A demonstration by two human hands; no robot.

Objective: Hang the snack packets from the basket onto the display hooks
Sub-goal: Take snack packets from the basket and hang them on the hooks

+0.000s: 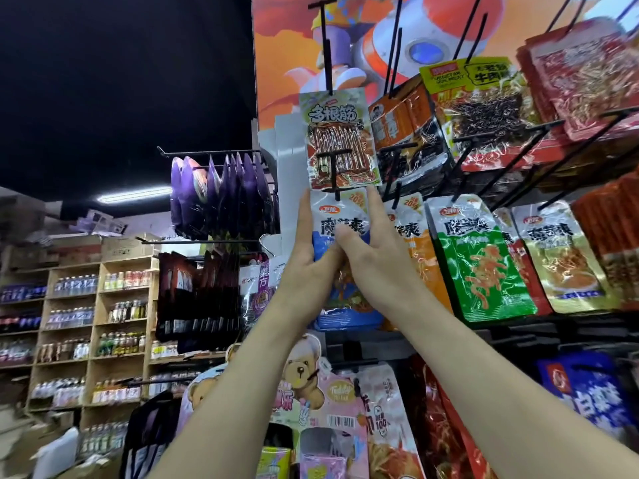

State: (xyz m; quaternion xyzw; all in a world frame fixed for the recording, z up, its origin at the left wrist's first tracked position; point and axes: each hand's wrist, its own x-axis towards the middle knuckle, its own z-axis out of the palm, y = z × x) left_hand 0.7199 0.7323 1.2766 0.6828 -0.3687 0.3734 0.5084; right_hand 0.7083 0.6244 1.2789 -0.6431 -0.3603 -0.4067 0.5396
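A blue and white snack packet (330, 216) is held up against the display rack, its top edge at a black T-ended hook (334, 167). My left hand (311, 257) grips its left side with fingers stretched upward. My right hand (375, 250) grips its right side, thumb across the front. Right above hangs a green and red packet (340, 140) on a higher hook (325, 39). Packets of the same brand in orange (415, 236), green (480, 264) and gold (560, 257) hang to the right. The basket is out of view.
More hooks stick out toward me across the rack, with red packets (584, 77) at the upper right. Purple bags (221, 191) hang on a side rack at left. Wooden shelves of bottles (96, 323) stand far left. Pink bear packets (321, 385) hang below my arms.
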